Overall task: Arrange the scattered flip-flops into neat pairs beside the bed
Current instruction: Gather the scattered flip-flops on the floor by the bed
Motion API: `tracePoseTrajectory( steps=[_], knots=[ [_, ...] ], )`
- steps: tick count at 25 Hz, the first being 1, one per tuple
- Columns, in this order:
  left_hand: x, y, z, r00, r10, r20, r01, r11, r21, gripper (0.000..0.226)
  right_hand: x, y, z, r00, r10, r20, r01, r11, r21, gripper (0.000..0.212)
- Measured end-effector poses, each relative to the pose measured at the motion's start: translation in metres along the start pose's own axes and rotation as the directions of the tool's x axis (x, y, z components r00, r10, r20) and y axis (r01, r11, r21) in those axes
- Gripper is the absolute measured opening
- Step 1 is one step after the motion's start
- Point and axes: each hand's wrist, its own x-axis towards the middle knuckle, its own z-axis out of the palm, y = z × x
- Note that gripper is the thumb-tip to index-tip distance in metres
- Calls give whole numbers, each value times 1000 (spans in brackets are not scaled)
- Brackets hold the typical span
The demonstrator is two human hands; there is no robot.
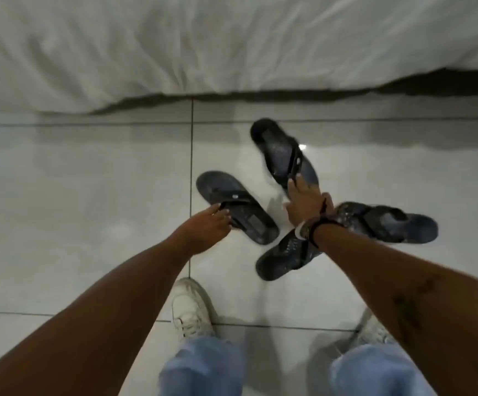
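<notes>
Several dark flip-flops lie scattered on the pale tiled floor below the bed. My left hand [207, 228] has its fingers on the strap of the left flip-flop [236, 207], which lies flat and slanted. My right hand [306, 200] holds the strap end of the upper flip-flop [282, 151], which looks lifted and blurred. Under my right wrist lies another flip-flop [285, 257], pointing lower left. A further flip-flop [386, 222] rests to the right, its toe end touching that one near my wrist.
The bed [203, 44] with a white rumpled cover fills the top, its edge hanging over the floor. My two white sneakers [192, 308] and blue jeans stand at the bottom. Bare tiles [74, 181] spread to the left.
</notes>
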Motion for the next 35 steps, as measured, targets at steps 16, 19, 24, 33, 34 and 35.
tracePoseTrajectory(
  steps=[16, 19, 24, 33, 34, 35],
  knots=[
    [10, -52, 72, 577, -730, 367, 815, 487, -314, 19, 111, -22, 17, 977, 211, 32, -210, 928, 308, 32],
    [38, -52, 69, 381, -809, 447, 849, 114, -516, 29, 95, -55, 24, 985, 149, 88, -170, 934, 316, 29],
    [68, -57, 73, 376, -840, 390, 847, 141, -512, 25, 92, -106, 55, 994, 66, 87, -93, 935, 344, 30],
    [58, -60, 88, 426, -829, 363, 832, 201, -518, 17, 94, -121, 68, 997, 39, 65, -54, 965, 256, 32],
    [57, -61, 86, 417, -827, 376, 825, 170, -540, 18, 94, -123, 67, 1000, 14, 23, -20, 967, 253, 31],
    [56, -61, 83, 417, -827, 378, 819, 161, -551, 18, 92, -124, 65, 1000, -16, -26, 22, 966, 257, 30]
  ],
)
